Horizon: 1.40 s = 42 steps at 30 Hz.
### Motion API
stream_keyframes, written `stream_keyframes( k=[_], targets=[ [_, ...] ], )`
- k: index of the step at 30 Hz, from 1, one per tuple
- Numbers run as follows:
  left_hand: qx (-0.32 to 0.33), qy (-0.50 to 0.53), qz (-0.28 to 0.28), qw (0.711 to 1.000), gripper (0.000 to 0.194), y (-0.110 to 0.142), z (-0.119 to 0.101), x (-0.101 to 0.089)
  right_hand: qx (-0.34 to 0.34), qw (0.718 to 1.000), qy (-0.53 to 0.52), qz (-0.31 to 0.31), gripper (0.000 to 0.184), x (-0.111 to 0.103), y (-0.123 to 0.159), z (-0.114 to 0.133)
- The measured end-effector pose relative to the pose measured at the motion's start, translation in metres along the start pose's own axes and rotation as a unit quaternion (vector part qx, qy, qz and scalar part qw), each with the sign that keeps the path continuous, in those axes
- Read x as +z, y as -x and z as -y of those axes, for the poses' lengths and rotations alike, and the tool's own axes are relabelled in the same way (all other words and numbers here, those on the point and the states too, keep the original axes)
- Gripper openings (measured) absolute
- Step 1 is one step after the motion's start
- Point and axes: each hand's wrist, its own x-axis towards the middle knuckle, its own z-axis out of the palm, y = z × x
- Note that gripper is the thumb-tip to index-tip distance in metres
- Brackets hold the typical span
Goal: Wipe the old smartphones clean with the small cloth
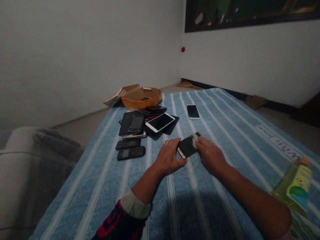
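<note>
A dark-screened smartphone point(188, 146) lies on the blue striped cloth point(225, 126). My left hand point(168, 156) grips its near left edge, fingers curled around it. My right hand point(209, 153) presses a small whitish wad point(194, 140), perhaps cloth or cotton, against the phone's screen with pinched fingers. Both hands rest low on the cloth near its middle.
A pile of phones point(147, 123) lies beyond my hands, with two keypad phones point(130, 148) at its left and a single smartphone point(193, 111) further back. An orange cardboard box point(141, 96) stands behind. A green-labelled bottle point(293, 186) lies at the right. Grey cushion point(30, 166) on the left.
</note>
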Motion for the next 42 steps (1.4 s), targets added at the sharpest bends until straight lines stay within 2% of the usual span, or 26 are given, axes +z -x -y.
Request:
stream_keyframes(
  k=[2, 4, 7, 9, 12, 19, 26, 31, 34, 37, 42],
  targets=[
    [-0.009, 0.001, 0.003, 1.0, 0.074, 0.0, -0.002, -0.001, 0.04, 0.999, 0.025, 0.013, 0.036, -0.005, -0.003, -0.007],
    [-0.017, -0.001, 0.008, 1.0, 0.073, 0.0, -0.003, -0.001, 0.047, 0.998, 0.037, 0.017, 0.034, -0.006, -0.003, -0.005],
    [-0.024, -0.01, 0.01, 1.0, 0.073, 0.0, -0.002, 0.0, -0.007, 0.999, 0.028, 0.013, 0.032, -0.001, 0.002, 0.012],
    [-0.021, -0.013, 0.005, 1.0, 0.073, 0.001, 0.0, 0.002, -0.053, 0.998, 0.013, -0.01, 0.036, 0.006, 0.007, 0.025],
    [-0.015, -0.007, -0.003, 1.0, 0.072, 0.002, 0.002, 0.003, -0.071, 0.997, 0.004, -0.03, 0.038, 0.01, 0.01, 0.03],
    [-0.017, 0.004, 0.002, 1.0, 0.075, 0.001, 0.004, 0.002, 0.037, 0.998, 0.051, 0.0, 0.034, -0.001, 0.001, 0.006],
    [-0.028, 0.008, 0.007, 1.0, 0.074, 0.002, 0.003, 0.002, -0.015, 0.999, 0.01, 0.037, 0.037, 0.003, 0.001, 0.026],
    [-0.04, 0.01, 0.009, 0.999, 0.077, 0.002, 0.002, 0.002, 0.065, 0.995, -0.004, 0.075, 0.038, -0.006, -0.015, 0.009],
    [-0.046, 0.01, 0.009, 0.999, 0.078, 0.002, 0.001, 0.001, 0.09, 0.993, -0.006, 0.081, 0.04, -0.009, -0.022, 0.001],
    [-0.053, 0.01, 0.013, 0.998, 0.079, 0.002, -0.001, 0.0, 0.065, 0.995, -0.027, 0.075, 0.036, -0.006, -0.024, 0.005],
    [-0.07, 0.026, -0.001, 0.997, 0.084, 0.003, -0.001, 0.002, -0.047, 0.993, -0.094, 0.043, 0.028, 0.009, -0.03, 0.028]
  ],
)
